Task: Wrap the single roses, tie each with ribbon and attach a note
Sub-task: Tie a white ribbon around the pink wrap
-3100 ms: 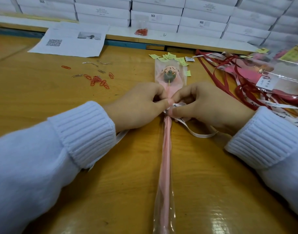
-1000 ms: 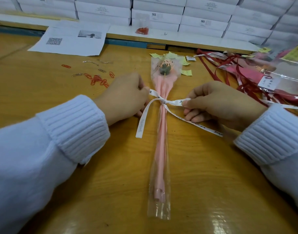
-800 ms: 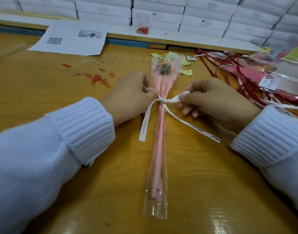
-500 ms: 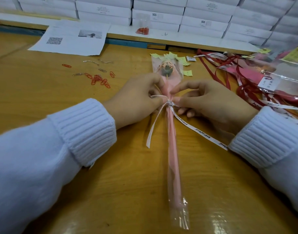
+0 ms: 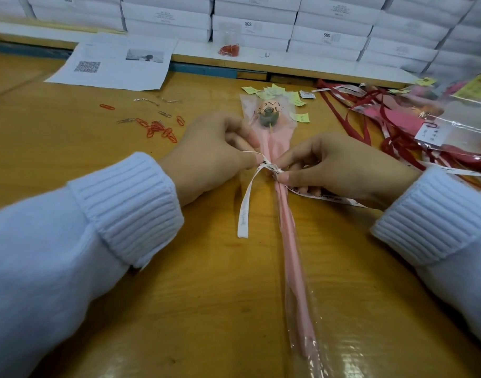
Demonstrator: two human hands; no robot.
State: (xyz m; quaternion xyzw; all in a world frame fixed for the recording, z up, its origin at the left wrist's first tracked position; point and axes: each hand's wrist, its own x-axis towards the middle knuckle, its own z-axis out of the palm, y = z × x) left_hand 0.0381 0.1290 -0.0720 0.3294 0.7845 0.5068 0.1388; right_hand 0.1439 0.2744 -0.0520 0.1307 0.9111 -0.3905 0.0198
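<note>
Looks like a packing workshop: white boxes (image 5: 250, 25) stacked in rows behind a wooden bench (image 5: 56, 159) strewn with paper clips (image 5: 157, 129), ribbons (image 5: 370, 115) and note slips (image 5: 272, 91).

Printed sheet (image 5: 116, 75) of white paper, flat on the wooden table (image 5: 70, 148), far edge reaching over a white ledge (image 5: 302, 65). Bears a QR code (image 5: 87, 66) at its left and a small grey photo (image 5: 144, 55) at its right; the print is too small to read. Behind the sheet and away to its right, stacked white boxes (image 5: 329, 25) in tight rows, some marked SGS. Just right of the sheet, under the ledge's front edge, a blue strip (image 5: 201, 69). Nearer than the sheet, yellow-brown tabletop with a glossy sheen.
</note>
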